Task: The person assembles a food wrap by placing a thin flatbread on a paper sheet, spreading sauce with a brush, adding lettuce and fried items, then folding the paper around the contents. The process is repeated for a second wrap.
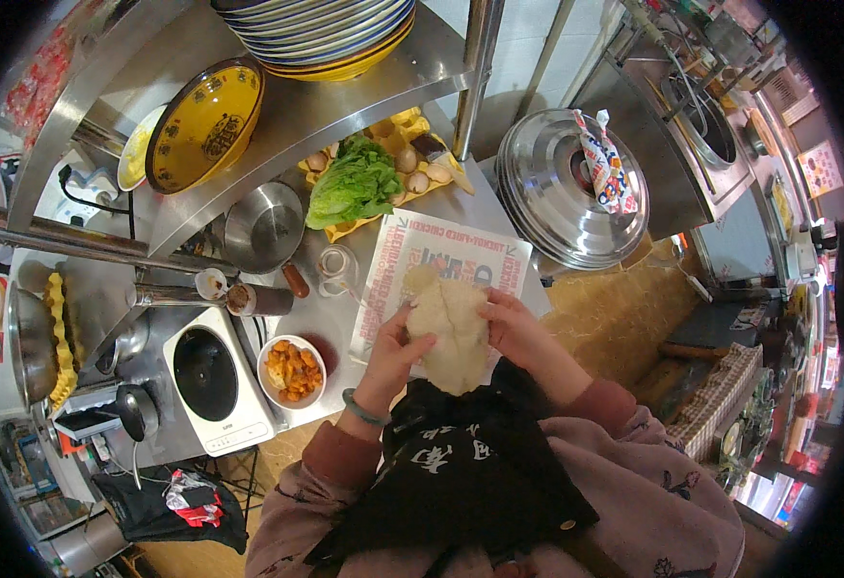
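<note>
Between my two hands is a pale flatbread (453, 337) with a slit or fold line down its upper part, held up over the near edge of the steel counter. My left hand (395, 345) grips its left edge, thumb on the face toward me. On the opposite edge, my right hand (516, 329) has its fingers closed around the bread. Beneath and beyond it lies a printed paper sheet (383, 279), partly covered by the bread. A white bowl of orange-coated chunks (292, 372) stands left of my left hand.
Left of the bowl sits a white kitchen appliance (200, 378) with a round black top. Farther back are a steel saucepan (264, 226), lettuce (353, 183) on a yellow egg tray (456, 173), and large steel lids (547, 193). A shelf (364, 87) with plates overhangs the counter.
</note>
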The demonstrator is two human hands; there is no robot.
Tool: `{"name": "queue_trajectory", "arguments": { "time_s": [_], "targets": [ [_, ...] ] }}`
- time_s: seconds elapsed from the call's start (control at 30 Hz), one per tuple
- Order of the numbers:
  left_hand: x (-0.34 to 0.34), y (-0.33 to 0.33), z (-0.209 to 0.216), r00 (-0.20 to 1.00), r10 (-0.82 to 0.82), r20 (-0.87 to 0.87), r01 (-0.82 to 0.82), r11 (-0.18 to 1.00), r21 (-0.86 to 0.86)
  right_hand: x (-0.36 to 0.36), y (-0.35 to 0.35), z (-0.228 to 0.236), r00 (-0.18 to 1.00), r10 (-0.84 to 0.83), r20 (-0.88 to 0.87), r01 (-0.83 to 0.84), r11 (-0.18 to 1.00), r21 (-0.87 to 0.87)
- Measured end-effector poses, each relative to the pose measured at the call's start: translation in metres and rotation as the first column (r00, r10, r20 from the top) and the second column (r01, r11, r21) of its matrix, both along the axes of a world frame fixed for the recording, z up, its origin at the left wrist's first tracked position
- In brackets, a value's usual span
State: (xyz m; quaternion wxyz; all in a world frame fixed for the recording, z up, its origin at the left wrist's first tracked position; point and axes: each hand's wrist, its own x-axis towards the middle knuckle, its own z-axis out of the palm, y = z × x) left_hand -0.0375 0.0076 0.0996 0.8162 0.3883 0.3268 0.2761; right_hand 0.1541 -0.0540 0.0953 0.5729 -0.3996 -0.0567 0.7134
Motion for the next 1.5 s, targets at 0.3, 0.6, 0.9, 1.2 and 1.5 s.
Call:
{"name": "queue_trajectory", "arguments": {
  "time_s": [0.3, 0.6, 0.9, 1.2, 1.5],
  "targets": [
    [-0.012, -0.007, -0.014, 0.986, 0.102, 0.131, -0.067, 0.966, -0.248, -0.001, 0.004, -0.001, 0.977, 0.003, 0.211, -0.009, 1.000, 0.024],
    [-0.012, 0.007, 0.010, 0.987, -0.150, -0.061, 0.150, 0.989, -0.003, -0.003, 0.011, 0.009, 0.867, 0.194, 0.459, -0.286, 0.948, 0.137],
    [-0.026, 0.012, 0.012, 0.997, -0.067, -0.039, 0.066, 0.997, -0.038, 0.028, 0.010, 0.013, 0.988, -0.105, 0.112, 0.100, 0.994, 0.046],
    [-0.024, 0.008, 0.015, 0.989, -0.140, 0.050, 0.147, 0.968, -0.204, 0.021, 0.000, -0.017, 0.933, 0.341, -0.115, -0.346, 0.938, -0.027],
    [-0.028, -0.006, 0.017, 0.996, 0.016, 0.084, -0.014, 1.000, -0.020, 0.006, 0.017, 0.004, 0.816, 0.300, 0.493, -0.437, 0.880, 0.187]
  ]
}}
